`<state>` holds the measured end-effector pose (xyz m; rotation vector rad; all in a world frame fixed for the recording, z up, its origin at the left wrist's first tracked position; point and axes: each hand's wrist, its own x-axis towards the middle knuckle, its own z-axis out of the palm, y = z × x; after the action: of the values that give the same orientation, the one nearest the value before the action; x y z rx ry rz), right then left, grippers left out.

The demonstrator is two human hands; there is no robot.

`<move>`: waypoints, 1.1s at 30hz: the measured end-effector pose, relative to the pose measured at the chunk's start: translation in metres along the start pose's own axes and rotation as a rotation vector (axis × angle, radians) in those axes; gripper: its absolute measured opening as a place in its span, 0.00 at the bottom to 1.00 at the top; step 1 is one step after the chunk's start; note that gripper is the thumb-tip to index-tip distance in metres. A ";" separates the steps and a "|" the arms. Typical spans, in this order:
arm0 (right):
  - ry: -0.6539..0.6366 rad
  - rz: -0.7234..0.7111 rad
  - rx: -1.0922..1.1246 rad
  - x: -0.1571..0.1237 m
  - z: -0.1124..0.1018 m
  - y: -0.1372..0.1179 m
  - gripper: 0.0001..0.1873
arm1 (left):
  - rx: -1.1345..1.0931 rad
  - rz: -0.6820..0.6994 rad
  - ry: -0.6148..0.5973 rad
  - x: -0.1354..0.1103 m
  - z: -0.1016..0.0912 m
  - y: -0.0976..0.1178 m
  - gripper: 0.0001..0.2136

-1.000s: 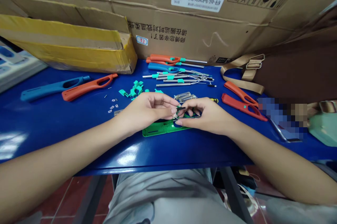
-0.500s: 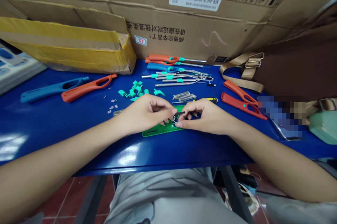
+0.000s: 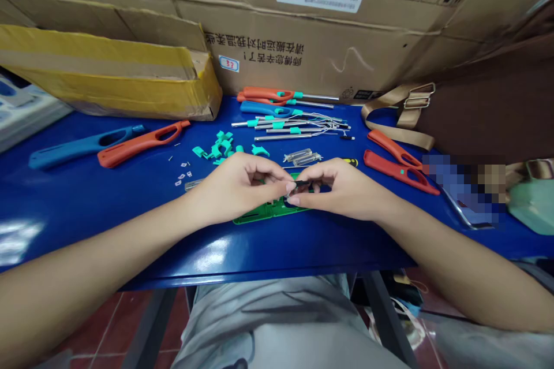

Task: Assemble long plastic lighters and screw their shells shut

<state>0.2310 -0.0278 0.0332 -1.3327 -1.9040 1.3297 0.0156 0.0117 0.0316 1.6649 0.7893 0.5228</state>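
My left hand (image 3: 255,187) is closed in a pinch on a small black igniter (image 3: 302,183). Close against it, my right hand (image 3: 335,187) is also closed, with a thin white wire (image 3: 288,197) showing at its thumb tip. Both hands work just above a green lighter handle shell (image 3: 255,214), which lies on the table with its hollow side up. Fingers hide much of the igniter and the shell's upper part. Behind my right hand a yellow-and-black screwdriver (image 3: 351,161) is partly covered.
Teal plastic pieces (image 3: 221,146), clear fuel tanks (image 3: 303,157) and metal lighter tubes (image 3: 283,138) with wires lie behind the hands. Blue (image 3: 82,146) and orange handles (image 3: 138,146) rest left, red ones (image 3: 400,171) right. A yellow-taped box (image 3: 151,94) and large carton (image 3: 259,17) stand behind.
My right hand has shifted slightly left, nearer my left hand, and its fingers have closed in around the igniter. Less of the white wire shows now.
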 end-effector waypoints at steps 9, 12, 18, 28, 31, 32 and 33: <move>0.039 0.113 0.240 0.005 0.004 0.007 0.13 | 0.489 0.436 0.162 -0.007 0.005 -0.001 0.06; 0.054 0.127 0.276 0.005 0.005 0.007 0.12 | 0.531 0.479 0.215 -0.007 0.005 -0.003 0.06; 0.114 0.095 0.278 0.004 0.007 0.004 0.10 | 0.504 0.423 0.271 -0.007 0.006 -0.006 0.05; 0.146 -0.025 0.084 0.002 0.007 0.003 0.06 | 0.532 0.392 0.248 -0.007 0.005 -0.006 0.05; 0.201 -0.102 -0.090 0.001 0.009 0.004 0.05 | 0.459 0.325 0.252 -0.006 0.006 -0.009 0.05; 0.241 -0.154 -0.160 0.000 0.011 0.005 0.04 | 0.422 0.290 0.251 -0.005 0.006 -0.010 0.05; 0.277 -0.214 -0.230 -0.001 0.013 0.006 0.04 | 0.389 0.258 0.249 -0.005 0.006 -0.011 0.05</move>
<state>0.2240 -0.0337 0.0227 -1.2976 -1.9802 0.7971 0.0145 0.0054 0.0197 2.1055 0.9032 0.8075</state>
